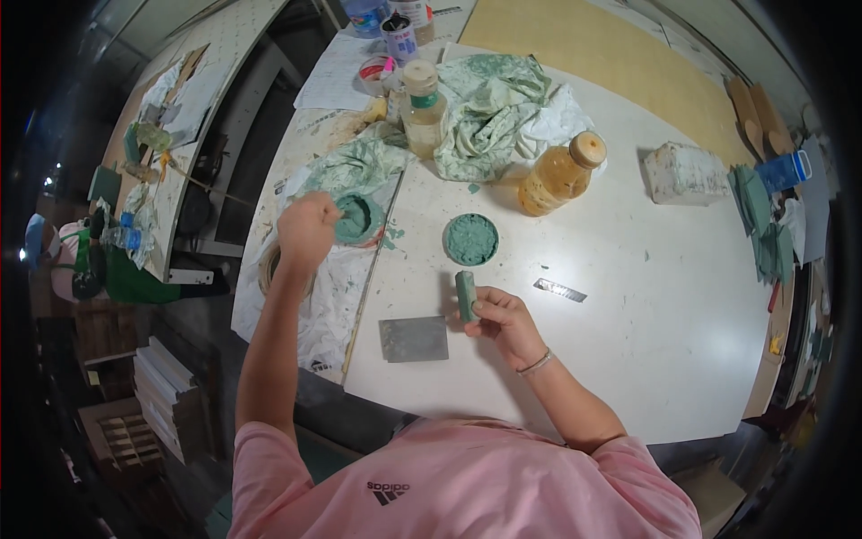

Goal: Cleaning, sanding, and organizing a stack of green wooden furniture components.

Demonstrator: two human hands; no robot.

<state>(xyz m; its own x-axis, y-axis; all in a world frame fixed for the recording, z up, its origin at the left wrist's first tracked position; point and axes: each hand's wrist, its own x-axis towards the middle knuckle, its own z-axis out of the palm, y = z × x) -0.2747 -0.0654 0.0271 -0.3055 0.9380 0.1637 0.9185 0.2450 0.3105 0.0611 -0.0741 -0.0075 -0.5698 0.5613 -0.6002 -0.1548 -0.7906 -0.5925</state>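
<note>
My right hand (507, 325) holds a small green block (465, 296) upright between thumb and fingers, above the white table. My left hand (307, 232) is closed at the left rim of a round tub of green paste (357, 221); whatever its fingers grip is hidden. Between the hands, a shallow round dish of lumpy green paste (471, 240) sits on the table. Just left of the block lies a flat grey rectangular plate (413, 340). To the right of the dish is a thin metal blade (559, 289).
Two bottles, one pale (424, 121) and one amber (557, 180), stand beyond the dish near green-stained cloths (489, 112). A white block (687, 173) sits at the right. Crumpled white plastic (337, 314) covers the left edge. At far left, another person (135, 269) is by a second table.
</note>
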